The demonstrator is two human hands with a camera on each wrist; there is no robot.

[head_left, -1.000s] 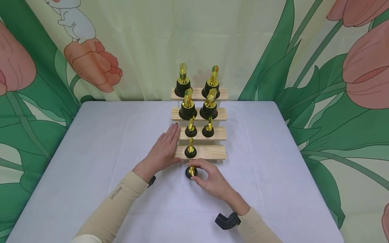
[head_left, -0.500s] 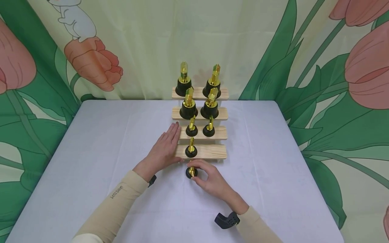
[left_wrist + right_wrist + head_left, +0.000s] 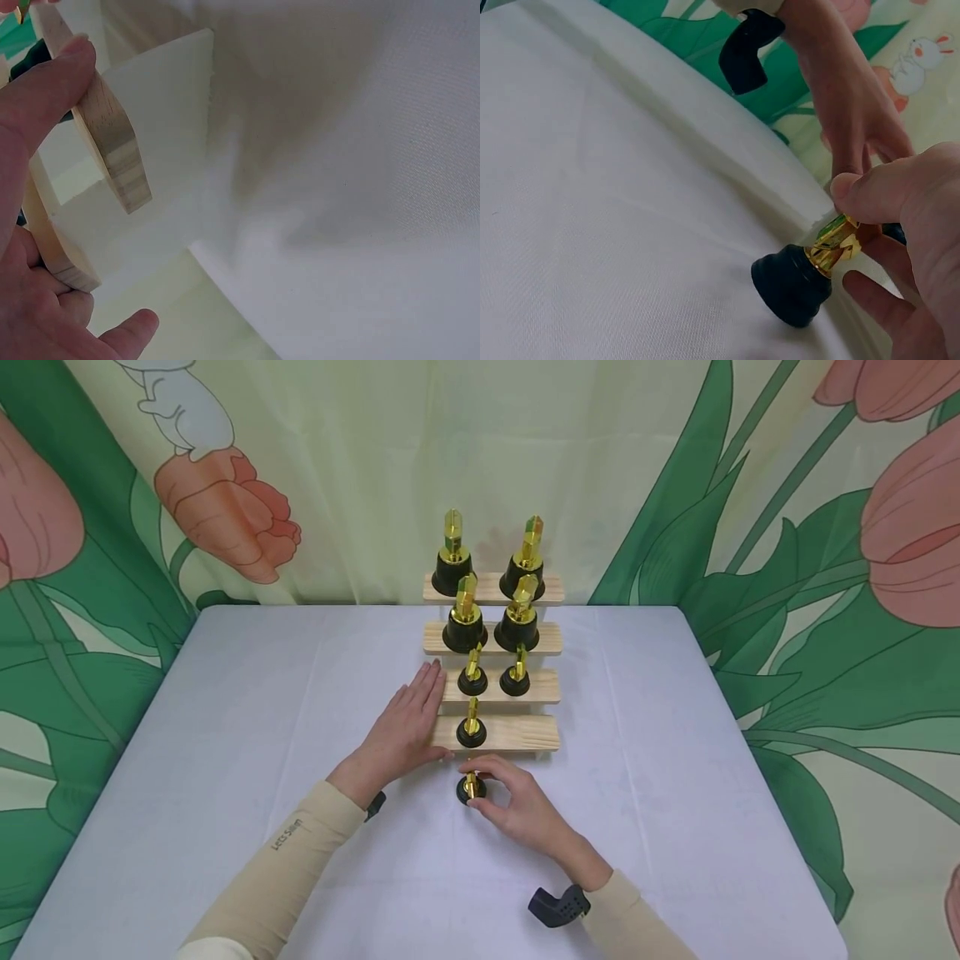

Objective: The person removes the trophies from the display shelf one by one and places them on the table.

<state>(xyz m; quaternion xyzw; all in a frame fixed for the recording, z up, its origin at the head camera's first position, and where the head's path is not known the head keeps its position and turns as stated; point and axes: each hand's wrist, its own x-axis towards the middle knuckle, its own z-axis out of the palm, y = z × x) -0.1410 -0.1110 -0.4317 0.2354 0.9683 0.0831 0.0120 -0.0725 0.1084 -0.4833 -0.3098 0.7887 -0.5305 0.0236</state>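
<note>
Just in front of a stepped wooden rack (image 3: 525, 735), my right hand (image 3: 519, 803) pinches a small trophy (image 3: 462, 792) by its gold top between thumb and fingers. Its round black base (image 3: 787, 286) points down toward the white cloth in the right wrist view. My left hand (image 3: 397, 735) rests along the rack's left side, fingers extended. In the left wrist view its thumb (image 3: 71, 71) lies against one plank (image 3: 120, 150), with other fingers at the second plank. A single small trophy (image 3: 471, 734) stands on the lowest step's left half.
Two small trophies stand on the second step, and larger gold-topped ones (image 3: 464, 628) fill the two upper steps in pairs. White cloth (image 3: 645, 827) covers the table. A patterned curtain (image 3: 360, 485) hangs behind the rack.
The right hand and its trophy have shifted very slightly toward the table's near side. The left hand keeps its place on the rack.
</note>
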